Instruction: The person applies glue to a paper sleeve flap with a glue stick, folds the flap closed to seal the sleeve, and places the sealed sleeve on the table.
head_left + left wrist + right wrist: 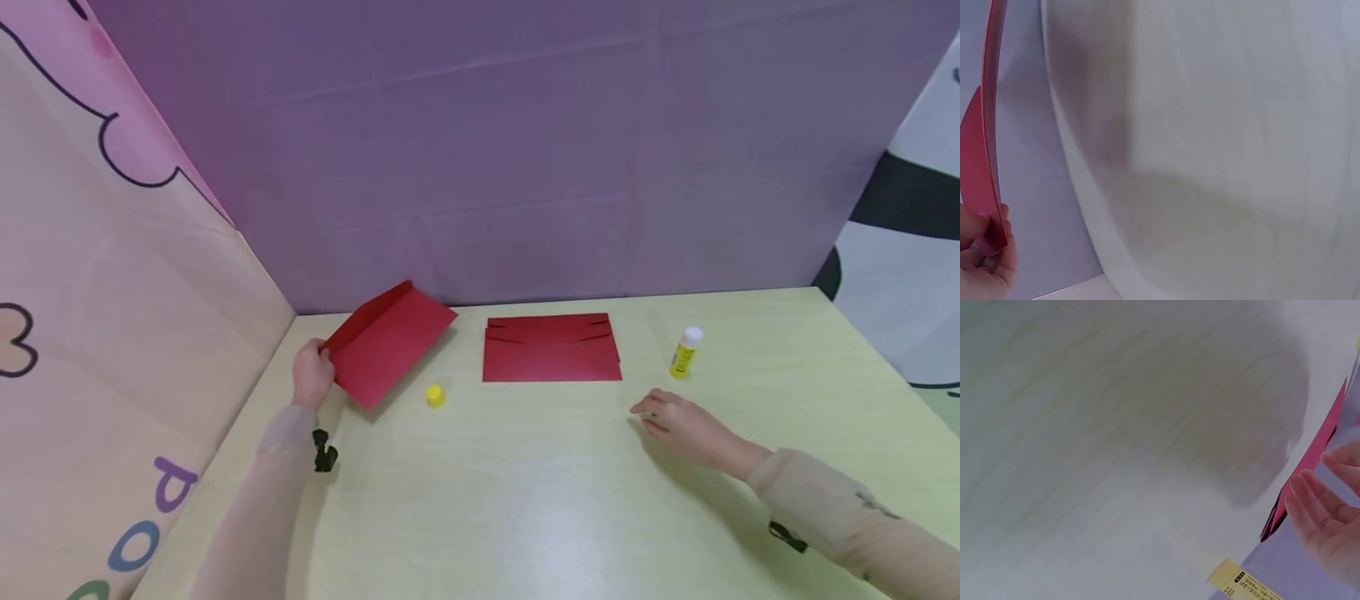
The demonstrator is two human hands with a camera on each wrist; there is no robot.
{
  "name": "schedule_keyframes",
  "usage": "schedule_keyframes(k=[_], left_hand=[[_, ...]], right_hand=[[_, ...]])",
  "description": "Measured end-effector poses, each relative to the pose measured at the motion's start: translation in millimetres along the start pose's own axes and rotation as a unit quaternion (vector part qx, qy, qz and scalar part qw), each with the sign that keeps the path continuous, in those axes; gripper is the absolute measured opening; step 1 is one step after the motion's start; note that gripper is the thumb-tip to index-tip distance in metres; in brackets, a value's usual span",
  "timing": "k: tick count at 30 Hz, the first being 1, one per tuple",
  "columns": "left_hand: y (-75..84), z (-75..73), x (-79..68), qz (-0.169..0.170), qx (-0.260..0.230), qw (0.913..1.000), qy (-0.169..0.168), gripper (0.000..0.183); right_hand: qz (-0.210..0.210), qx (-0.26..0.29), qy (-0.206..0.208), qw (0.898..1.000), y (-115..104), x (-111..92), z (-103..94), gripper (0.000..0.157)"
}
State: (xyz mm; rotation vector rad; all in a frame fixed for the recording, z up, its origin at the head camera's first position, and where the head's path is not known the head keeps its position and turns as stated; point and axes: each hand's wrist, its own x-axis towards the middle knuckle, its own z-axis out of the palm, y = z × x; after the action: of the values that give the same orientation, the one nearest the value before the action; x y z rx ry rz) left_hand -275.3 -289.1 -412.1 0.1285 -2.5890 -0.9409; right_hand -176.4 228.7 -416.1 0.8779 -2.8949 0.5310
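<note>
In the head view, a person's left hand (312, 377) is holding a red envelope (401, 343) by its left corner, thumb and fingers pinching the paper, and the envelope is slanting above the far left part of the bench (540, 500), its flap (367, 312) standing along the upper left edge. A yellow cap (435, 396) is resting on the bench just beside the lower right side of that envelope. Near the back edge, overlapping red envelopes (552, 357) are lying flat, their slit-like flap lines facing up. To the right of them, a yellow glue stick (683, 357) with a white top is standing upright. The right hand (686, 427) is hovering over the bench in front of the glue stick, fingers loosely bent. A purple backdrop (465, 150) is rising behind the bench, and light sleeves (258, 500) are covering both forearms. In the left wrist view, the held envelope is showing almost edge-on at the far left, the thumb pressing one side and fingertips curling behind the other; a blurred shadow is falling across the bench. In the right wrist view, the right hand is spreading moderately wide, thumb apart from the fingers, while the flat envelopes are appearing beyond the fingertips and the glue stick's printed label is showing at the bottom edge.
</note>
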Motion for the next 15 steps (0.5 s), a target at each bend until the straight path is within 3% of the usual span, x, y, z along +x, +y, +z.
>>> schedule_keyframes(k=[6, 15], left_hand=[[14.1, -2.6, 0.9, 0.035, -0.006, 0.9992, 0.018, 0.021], [50.0, 5.7, -6.2, 0.090, -0.027, 0.9953, -0.024, 0.019]], right_hand=[[-0.002, 0.000, 0.002, 1.000, -0.3, -0.2, -2.5, 0.022], [-0.007, 0.002, 0.017, 1.000, -2.7, 1.5, -5.5, 0.020]])
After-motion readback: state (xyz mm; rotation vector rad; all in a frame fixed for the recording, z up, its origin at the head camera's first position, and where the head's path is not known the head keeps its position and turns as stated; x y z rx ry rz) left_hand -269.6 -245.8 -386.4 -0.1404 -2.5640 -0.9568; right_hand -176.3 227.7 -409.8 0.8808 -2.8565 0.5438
